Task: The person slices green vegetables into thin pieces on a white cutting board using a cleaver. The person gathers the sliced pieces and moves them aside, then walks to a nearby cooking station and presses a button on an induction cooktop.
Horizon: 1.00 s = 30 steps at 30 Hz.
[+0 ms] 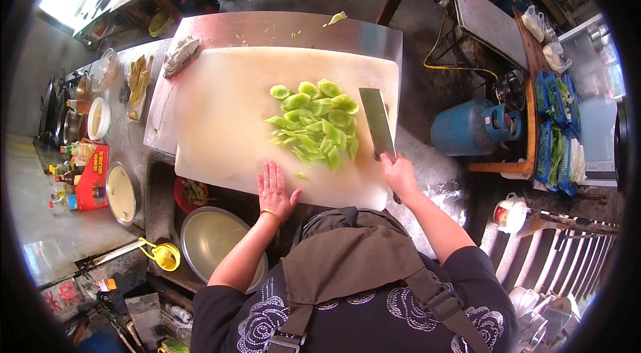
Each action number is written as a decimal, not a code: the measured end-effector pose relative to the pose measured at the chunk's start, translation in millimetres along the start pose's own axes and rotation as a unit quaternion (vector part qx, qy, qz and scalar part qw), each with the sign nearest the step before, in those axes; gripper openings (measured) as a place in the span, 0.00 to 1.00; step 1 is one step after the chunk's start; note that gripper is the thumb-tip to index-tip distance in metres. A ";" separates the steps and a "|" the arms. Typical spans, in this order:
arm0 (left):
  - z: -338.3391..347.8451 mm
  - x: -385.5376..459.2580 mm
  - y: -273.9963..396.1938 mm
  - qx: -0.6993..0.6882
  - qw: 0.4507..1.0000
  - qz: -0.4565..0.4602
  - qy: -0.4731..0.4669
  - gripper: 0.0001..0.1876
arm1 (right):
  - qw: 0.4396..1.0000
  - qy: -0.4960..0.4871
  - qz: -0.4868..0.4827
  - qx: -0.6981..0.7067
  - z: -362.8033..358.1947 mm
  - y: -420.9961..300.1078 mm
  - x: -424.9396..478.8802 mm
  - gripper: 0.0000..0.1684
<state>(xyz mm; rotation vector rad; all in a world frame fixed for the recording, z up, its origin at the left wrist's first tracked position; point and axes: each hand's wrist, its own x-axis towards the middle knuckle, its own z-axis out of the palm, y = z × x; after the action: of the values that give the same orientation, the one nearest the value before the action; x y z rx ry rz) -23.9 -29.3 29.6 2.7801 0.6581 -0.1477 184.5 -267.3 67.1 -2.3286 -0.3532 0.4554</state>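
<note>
My right hand [399,175] grips the handle of a cleaver [376,118] at the right side of a white cutting board [225,82]. The wide blade lies over the board, pointing away from me, just right of a heap of sliced green vegetable [320,123]. Oval slices sit at the far part of the heap, and thin diamond-shaped slices at the near part. Near the board's front edge my left hand [273,185] rests flat, palm down, with the thumb spread and nothing held. One small green piece [300,175] lies apart, just right of that hand.
A grey cloth [181,56] lies at the board's far left corner. Vegetable scraps [337,17] dot the steel table [300,27]. Below the left edge stand a large metal basin [200,233] and a red bowl [185,203]. A blue gas cylinder [458,127] stands to the right.
</note>
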 end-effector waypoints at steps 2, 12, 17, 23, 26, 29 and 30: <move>-0.4 -1.8 -0.4 -0.001 1.000 0.009 0.001 0.47 | 0.998 -0.031 0.050 0.016 -1.6 4.3 3.0 0.19; -50.4 78.1 91.6 0.011 0.969 0.242 0.038 0.32 | 0.998 -0.003 0.009 0.057 -20.3 -32.3 8.3 0.19; -25.8 124.1 150.1 0.102 0.947 0.302 -0.037 0.22 | 0.990 -0.001 0.055 0.130 -25.9 -45.9 9.9 0.18; -30.8 109.5 115.7 0.036 0.982 0.185 0.027 0.14 | 0.998 -0.010 0.029 0.053 -28.7 -14.1 4.2 0.19; -40.6 97.4 79.6 0.048 0.986 0.156 0.036 0.12 | 0.999 -0.034 0.014 0.017 -25.7 -12.5 -0.9 0.18; -45.0 94.9 29.4 0.063 0.983 0.160 0.065 0.11 | 0.998 -0.055 -0.015 -0.008 -26.5 -23.5 -6.3 0.17; -46.5 95.1 11.7 0.070 0.981 0.164 0.076 0.11 | 0.998 -0.056 -0.032 -0.015 -26.6 -29.6 -8.8 0.16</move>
<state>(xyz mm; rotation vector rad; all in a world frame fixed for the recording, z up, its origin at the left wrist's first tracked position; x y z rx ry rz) 67.8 14.6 61.5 3.0106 0.2185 0.0901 184.2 -266.0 107.8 -2.3187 -0.4898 0.5546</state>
